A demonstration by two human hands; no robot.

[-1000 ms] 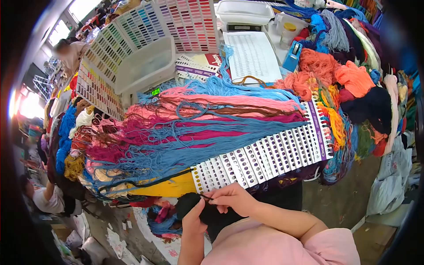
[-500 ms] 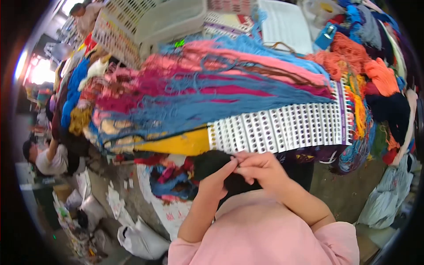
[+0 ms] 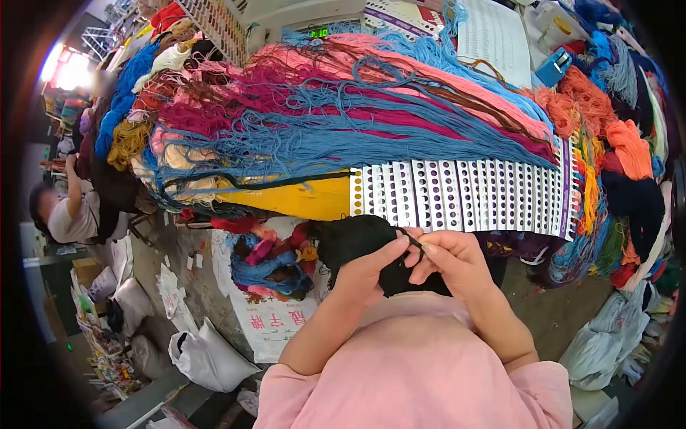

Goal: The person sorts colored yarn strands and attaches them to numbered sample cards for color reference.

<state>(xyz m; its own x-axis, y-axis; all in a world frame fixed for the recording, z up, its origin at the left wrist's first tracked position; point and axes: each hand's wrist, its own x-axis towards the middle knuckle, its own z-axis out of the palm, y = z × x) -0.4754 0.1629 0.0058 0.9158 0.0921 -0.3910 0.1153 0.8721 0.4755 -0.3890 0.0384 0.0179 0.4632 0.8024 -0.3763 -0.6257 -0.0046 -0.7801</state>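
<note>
Black yarn (image 3: 357,239) lies bunched under and around both hands at the near edge of the table. My left hand (image 3: 371,272) is closed on it, thumb pressed against the fingers. Close beside it, my right hand (image 3: 454,261) pinches a thin black strand of the same yarn, which stretches between the two hands. Just beyond them are white cards with rows of holes (image 3: 457,196), a yellow strip (image 3: 293,198) and long blue threads (image 3: 343,146) spread across the table.
Pink threads (image 3: 443,86), a white paper sheet (image 3: 493,43), a blue tool (image 3: 553,68) and coral yarn (image 3: 629,146) lie farther back. A bag of coloured yarn (image 3: 268,261) and a white sack (image 3: 211,357) are low left. Another person (image 3: 71,214) sits far left.
The view has shifted and sharpened. My hands have moved slightly apart, and a black strand now shows between them.
</note>
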